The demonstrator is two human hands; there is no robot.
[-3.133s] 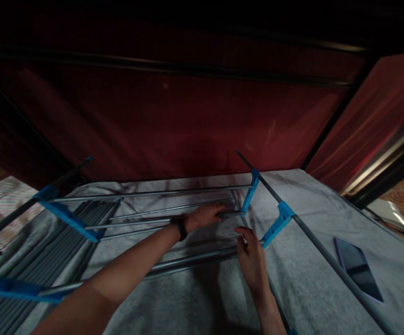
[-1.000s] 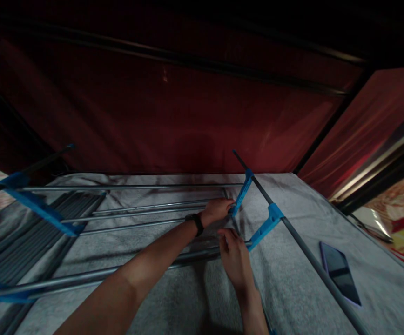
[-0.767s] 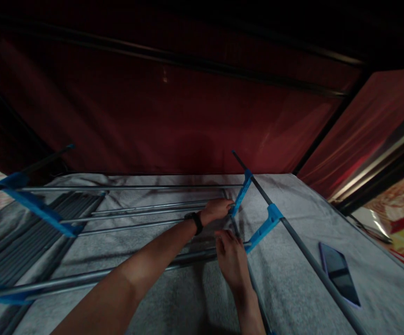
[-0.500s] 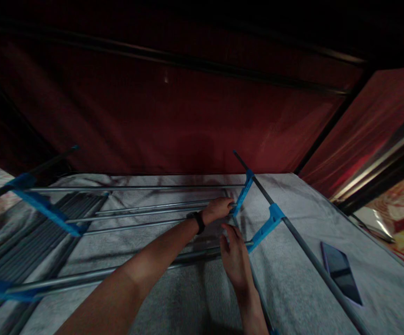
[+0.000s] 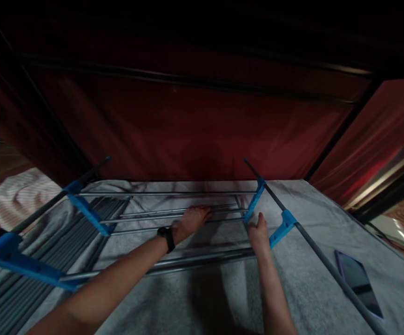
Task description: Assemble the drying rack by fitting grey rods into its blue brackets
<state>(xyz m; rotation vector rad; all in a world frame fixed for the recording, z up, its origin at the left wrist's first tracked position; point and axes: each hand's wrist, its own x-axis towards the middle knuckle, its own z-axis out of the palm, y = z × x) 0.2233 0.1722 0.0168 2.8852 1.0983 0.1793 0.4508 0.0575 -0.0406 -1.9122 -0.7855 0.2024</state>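
Note:
My left hand (image 5: 192,220), with a black watch (image 5: 167,237) on its wrist, is closed around a thin metal tube (image 5: 228,211) in the middle of a rack frame. My right hand (image 5: 259,235) is beside the lower right blue plastic bracket (image 5: 283,229); a finger and thumb show apart, the other fingers are partly hidden. Another blue bracket (image 5: 254,201) is just beyond it. Both right brackets sit on a grey pole (image 5: 322,258). On the left, blue brackets (image 5: 87,209) bear the tubes' other ends. The frame lies on a grey cloth (image 5: 174,307).
Several loose grey tubes (image 5: 58,246) lie side by side under the rack's left end. A phone-like dark slab (image 5: 359,281) rests on the cloth at right. Dark red panels (image 5: 174,135) rise behind. A striped cloth (image 5: 27,197) is at far left.
My left hand has moved left along the tubes, away from the right bracket. My right hand has shifted closer to the lower right bracket. The view has turned slightly left.

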